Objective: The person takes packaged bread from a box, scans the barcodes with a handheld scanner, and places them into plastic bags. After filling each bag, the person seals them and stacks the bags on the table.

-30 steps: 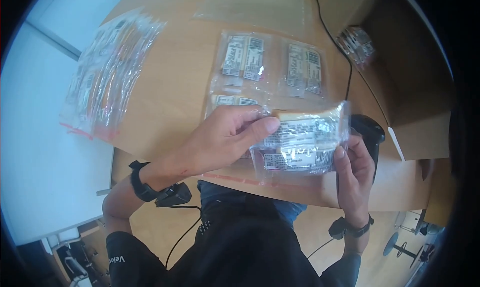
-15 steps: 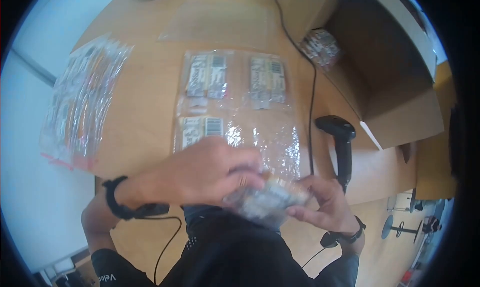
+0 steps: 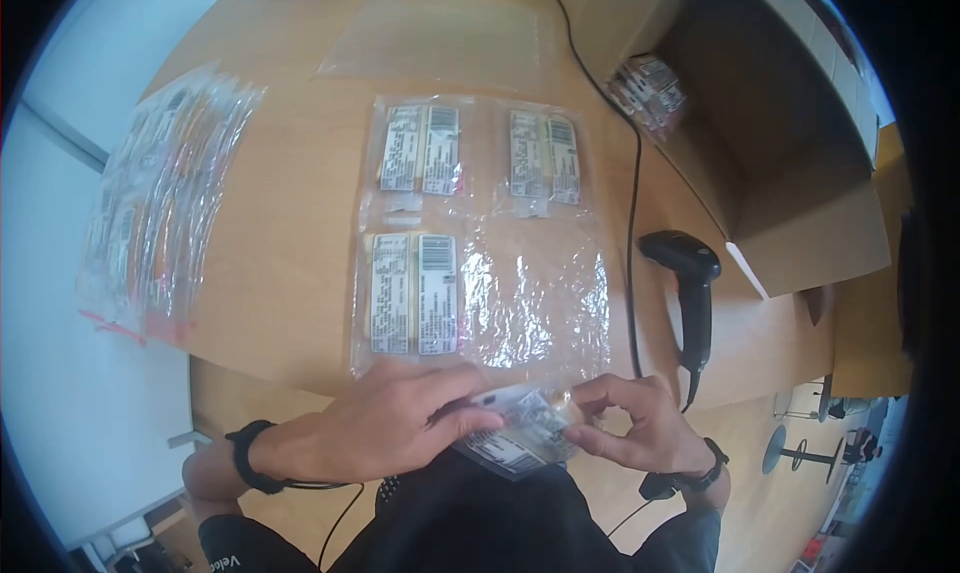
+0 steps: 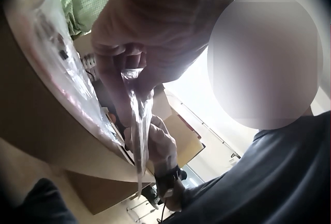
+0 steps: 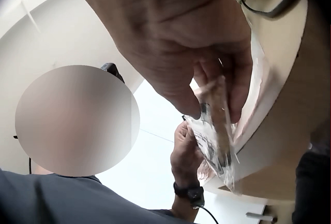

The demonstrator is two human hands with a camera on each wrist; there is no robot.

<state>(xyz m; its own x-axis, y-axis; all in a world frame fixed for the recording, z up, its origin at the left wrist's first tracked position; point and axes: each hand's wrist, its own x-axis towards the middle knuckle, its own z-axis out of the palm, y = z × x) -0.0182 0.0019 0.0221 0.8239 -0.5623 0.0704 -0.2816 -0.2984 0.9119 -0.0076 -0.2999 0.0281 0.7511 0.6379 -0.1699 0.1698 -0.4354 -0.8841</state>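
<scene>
A small clear plastic packet with printed labels hangs tilted over the table's front edge. At its left end the fingers and thumb of my left hand pinch it. My right hand grips the opposite end between thumb and fingers. Edge-on in the left wrist view, the packet shows crinkled film below the left fingers. Just beyond the hands lies a large clear sheet with pockets. Labelled packets fill its upper left, upper right and lower left; the lower right pocket shows only shiny film.
On the left lies a row of overlapping filled plastic bags. A black barcode scanner and its cable are to the right, beside an open cardboard box with packets inside. Another clear sheet lies farther back.
Both hands have brought the packet down and toward my body, turning it from facing me to a slant. The pocketed sheet and the scanner are now uncovered. The head view has shifted.
</scene>
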